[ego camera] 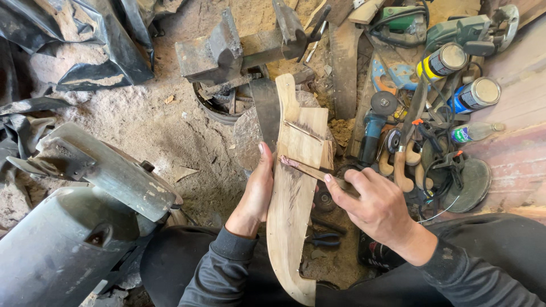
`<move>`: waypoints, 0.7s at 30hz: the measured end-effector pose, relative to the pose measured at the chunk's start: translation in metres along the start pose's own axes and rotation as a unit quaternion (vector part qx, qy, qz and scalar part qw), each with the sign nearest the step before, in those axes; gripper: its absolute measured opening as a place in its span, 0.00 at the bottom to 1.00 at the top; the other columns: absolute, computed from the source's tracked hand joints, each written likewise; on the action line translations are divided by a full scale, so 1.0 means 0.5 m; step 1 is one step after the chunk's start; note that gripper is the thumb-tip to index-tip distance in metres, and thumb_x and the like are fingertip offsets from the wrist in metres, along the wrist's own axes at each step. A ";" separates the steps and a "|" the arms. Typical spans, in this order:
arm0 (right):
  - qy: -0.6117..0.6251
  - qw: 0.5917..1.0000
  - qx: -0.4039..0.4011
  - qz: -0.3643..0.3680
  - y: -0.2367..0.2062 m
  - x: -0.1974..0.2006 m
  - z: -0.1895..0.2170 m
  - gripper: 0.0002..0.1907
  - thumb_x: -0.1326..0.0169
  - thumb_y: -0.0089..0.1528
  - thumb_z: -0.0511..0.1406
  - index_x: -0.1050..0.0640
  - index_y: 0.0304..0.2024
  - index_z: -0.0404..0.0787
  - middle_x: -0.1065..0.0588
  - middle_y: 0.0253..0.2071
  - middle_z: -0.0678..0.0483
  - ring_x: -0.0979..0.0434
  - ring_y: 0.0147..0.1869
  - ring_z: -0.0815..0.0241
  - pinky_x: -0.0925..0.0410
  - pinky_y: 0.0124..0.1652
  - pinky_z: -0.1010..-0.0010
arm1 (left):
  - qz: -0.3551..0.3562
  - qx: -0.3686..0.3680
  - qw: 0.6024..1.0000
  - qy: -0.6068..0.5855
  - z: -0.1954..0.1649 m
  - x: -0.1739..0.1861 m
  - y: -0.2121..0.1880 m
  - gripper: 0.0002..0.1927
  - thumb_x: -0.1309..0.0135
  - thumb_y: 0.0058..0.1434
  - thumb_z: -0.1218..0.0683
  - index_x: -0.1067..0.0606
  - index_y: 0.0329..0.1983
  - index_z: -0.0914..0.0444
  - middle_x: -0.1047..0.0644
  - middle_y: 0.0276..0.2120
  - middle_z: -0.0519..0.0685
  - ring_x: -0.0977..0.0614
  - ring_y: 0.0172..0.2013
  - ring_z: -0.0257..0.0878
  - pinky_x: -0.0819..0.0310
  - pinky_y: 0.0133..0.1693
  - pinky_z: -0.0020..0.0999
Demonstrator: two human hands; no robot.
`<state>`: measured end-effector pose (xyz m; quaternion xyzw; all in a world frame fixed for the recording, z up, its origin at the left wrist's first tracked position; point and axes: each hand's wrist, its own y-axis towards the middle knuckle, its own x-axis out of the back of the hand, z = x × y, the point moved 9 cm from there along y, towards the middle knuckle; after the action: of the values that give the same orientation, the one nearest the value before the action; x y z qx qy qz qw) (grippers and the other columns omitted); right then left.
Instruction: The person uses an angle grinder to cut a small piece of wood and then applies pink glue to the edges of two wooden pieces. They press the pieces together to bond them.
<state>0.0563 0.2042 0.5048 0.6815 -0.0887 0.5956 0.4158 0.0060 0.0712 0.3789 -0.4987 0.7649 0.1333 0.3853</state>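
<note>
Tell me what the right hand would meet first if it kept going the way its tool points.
The right hand points a thin tool up-left across the curved wooden piece; past the wood's edge it would likely meet the left hand's thumb, though depth is unclear.

Soft even daylight, sharp focus, wide-angle edge distortion.

Ahead of me: iron vise [227, 51] on sandy floor [148, 125]. To my right: two spray cans [460, 77], blue angle grinder [372, 128], pliers [324, 239].

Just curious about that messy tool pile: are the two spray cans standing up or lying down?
Lying down. The yellow-banded can and the blue can both rest on their sides atop the tools, round ends toward the camera.
</note>
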 end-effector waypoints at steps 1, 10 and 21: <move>0.009 1.000 -0.006 0.000 -0.001 0.001 -0.002 0.24 0.38 0.51 0.28 0.19 0.51 0.48 0.28 0.41 0.51 0.26 0.38 0.56 0.29 0.33 0.66 | 0.009 0.007 1.000 -0.001 0.003 -0.004 0.000 0.48 0.80 0.68 0.26 0.35 0.69 0.67 0.19 0.42 0.62 0.14 0.36 0.47 0.15 0.37 0.41; 0.079 0.993 -0.065 -0.052 0.000 0.033 -0.022 0.18 0.35 0.57 0.30 0.19 0.50 0.42 0.25 0.37 0.54 0.27 0.36 0.56 0.33 0.33 0.65 | -0.012 0.014 1.000 0.019 -0.006 0.005 -0.009 0.48 0.78 0.67 0.26 0.35 0.70 0.66 0.19 0.46 0.60 0.14 0.39 0.46 0.15 0.39 0.41; 0.161 0.978 -0.131 -0.019 0.005 -0.011 -0.023 0.15 0.38 0.60 0.32 0.19 0.50 0.41 0.25 0.36 0.53 0.24 0.36 0.58 0.29 0.35 0.67 | -0.017 -0.018 0.999 0.037 -0.006 0.007 0.005 0.41 0.77 0.71 0.32 0.41 0.75 0.63 0.27 0.63 0.54 0.21 0.59 0.41 0.23 0.58 0.38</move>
<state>0.0446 0.2082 0.5005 0.5182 -0.0848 0.6724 0.5216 0.0014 0.0684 0.3781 -0.5232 0.7673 0.1221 0.3502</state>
